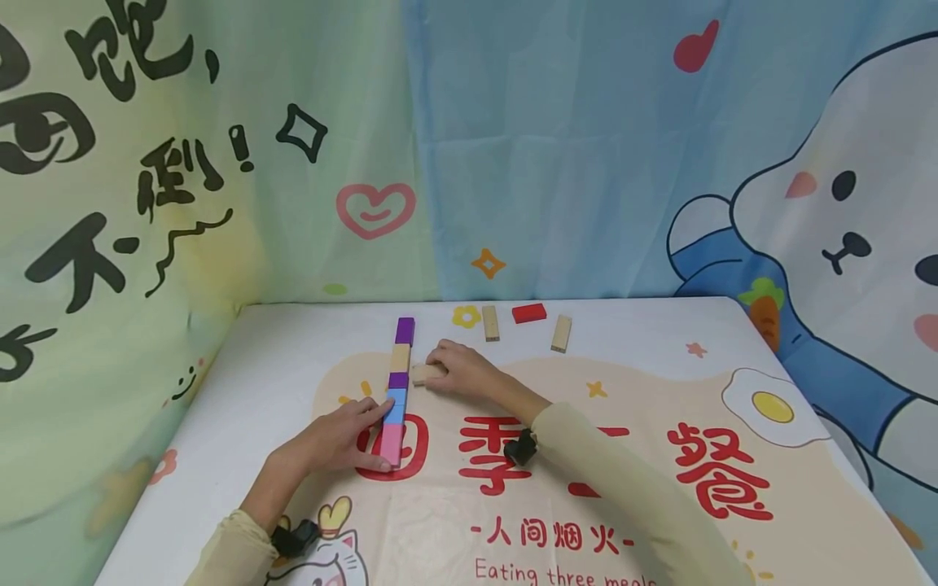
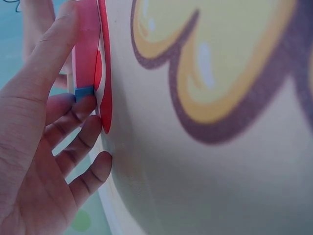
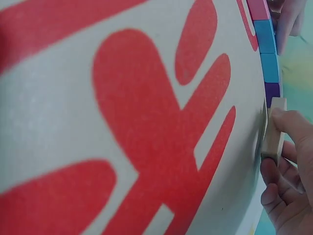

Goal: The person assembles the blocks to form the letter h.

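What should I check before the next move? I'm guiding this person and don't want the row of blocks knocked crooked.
1. Right hand has hold of its plain wooden block: ok, pinched between thumb and fingers.
2. Left hand on the row of blocks: ok, touching near the pink and blue part.
3. Row runs straight: ok, roughly so in the head view.
4. Plain wooden block set in line with the row: not ok, it lies crosswise beside it.
5. Plain wooden block clear of the row: cannot tell, any gap is too small to judge.
6. Red block away from both hands: ok, near the far edge.
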### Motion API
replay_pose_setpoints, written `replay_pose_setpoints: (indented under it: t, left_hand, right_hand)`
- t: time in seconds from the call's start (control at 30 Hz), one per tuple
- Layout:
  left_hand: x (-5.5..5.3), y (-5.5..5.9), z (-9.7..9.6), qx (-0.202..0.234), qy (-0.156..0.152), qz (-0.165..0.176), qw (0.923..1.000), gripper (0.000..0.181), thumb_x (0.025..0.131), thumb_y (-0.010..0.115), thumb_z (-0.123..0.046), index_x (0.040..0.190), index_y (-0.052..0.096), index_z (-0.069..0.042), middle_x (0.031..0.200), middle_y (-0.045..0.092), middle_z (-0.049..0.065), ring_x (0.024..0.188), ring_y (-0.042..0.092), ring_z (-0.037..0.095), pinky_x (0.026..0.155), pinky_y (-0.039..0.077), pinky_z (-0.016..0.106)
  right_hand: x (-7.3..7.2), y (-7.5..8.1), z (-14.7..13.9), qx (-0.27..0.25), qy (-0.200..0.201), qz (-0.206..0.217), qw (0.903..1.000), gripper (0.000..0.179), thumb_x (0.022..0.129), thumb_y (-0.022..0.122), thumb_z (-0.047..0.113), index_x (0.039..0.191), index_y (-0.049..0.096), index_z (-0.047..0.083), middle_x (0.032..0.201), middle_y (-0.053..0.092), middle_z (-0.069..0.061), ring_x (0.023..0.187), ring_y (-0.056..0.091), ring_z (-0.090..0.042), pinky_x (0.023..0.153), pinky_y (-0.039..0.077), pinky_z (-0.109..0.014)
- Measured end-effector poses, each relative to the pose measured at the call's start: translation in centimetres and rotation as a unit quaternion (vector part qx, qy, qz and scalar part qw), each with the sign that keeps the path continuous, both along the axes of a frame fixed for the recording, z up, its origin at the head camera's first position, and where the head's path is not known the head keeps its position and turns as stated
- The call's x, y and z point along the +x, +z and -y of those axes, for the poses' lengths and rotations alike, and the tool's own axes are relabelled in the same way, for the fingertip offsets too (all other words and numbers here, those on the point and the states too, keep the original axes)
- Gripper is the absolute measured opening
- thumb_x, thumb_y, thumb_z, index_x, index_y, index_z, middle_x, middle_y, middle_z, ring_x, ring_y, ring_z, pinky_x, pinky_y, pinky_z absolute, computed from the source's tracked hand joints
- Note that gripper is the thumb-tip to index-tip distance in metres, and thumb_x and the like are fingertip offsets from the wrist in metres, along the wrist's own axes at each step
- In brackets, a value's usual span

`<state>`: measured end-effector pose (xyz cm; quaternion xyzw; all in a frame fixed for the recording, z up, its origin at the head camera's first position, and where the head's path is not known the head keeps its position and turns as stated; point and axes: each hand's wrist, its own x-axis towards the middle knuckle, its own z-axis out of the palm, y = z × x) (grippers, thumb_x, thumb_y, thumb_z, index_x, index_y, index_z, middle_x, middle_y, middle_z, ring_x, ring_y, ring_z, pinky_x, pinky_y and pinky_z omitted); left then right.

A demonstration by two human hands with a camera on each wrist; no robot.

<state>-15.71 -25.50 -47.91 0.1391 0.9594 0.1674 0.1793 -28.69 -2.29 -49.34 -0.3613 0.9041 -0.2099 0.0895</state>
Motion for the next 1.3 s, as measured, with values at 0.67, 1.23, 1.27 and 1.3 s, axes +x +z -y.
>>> replay_pose_setpoints:
  t: [0.67, 1.23, 1.27, 1.3]
  left_hand:
    - [-0.36, 0.47, 0.03, 0.000, -0.013, -0.016, 0.9998, 0.102, 0.068, 0.074, -0.066, 0.152, 0.034, -0.024, 0.128, 0.051, 0.001, 0.108, 0.047, 0.013, 0.078, 0.052, 0.027]
    - [-0.08, 0.16, -0.05, 0.007, 0.005, 0.005, 0.9999, 0.102, 0.066, 0.077, -0.065, 0.151, 0.035, -0.027, 0.129, 0.051, 0.001, 0.112, 0.047, 0.014, 0.079, 0.053, 0.028]
    - [-0.06, 0.11, -0.03, 0.008, 0.006, 0.007, 0.9999, 0.102, 0.066, 0.077, -0.065, 0.151, 0.034, -0.028, 0.129, 0.051, 0.001, 0.112, 0.047, 0.014, 0.079, 0.053, 0.028]
    - [-0.03, 0.06, -0.03, 0.009, 0.007, 0.007, 0.9999, 0.102, 0.066, 0.077, -0.064, 0.151, 0.034, -0.028, 0.130, 0.051, 0.001, 0.112, 0.047, 0.014, 0.078, 0.053, 0.028]
  right_hand:
    - [-0.36, 0.31, 0.59, 0.024, -0.013, 0.001, 0.9996, 0.043, 0.088, 0.069, 0.043, 0.119, 0.068, 0.013, 0.109, 0.062, -0.001, 0.087, 0.052, -0.011, 0.075, 0.047, -0.023]
    - [-0.07, 0.22, 0.79, 0.026, -0.022, 0.004, 0.9994, 0.043, 0.087, 0.070, 0.042, 0.118, 0.067, 0.013, 0.109, 0.062, -0.001, 0.088, 0.052, -0.011, 0.077, 0.048, -0.024]
    - [-0.07, 0.17, 0.79, 0.027, -0.022, 0.002, 0.9994, 0.043, 0.087, 0.070, 0.042, 0.119, 0.067, 0.014, 0.109, 0.062, -0.001, 0.088, 0.052, -0.011, 0.077, 0.048, -0.024]
    - [-0.08, 0.12, 0.78, 0.028, -0.022, 0.000, 0.9993, 0.043, 0.087, 0.070, 0.043, 0.119, 0.067, 0.013, 0.109, 0.062, -0.001, 0.088, 0.052, -0.011, 0.077, 0.048, -0.024]
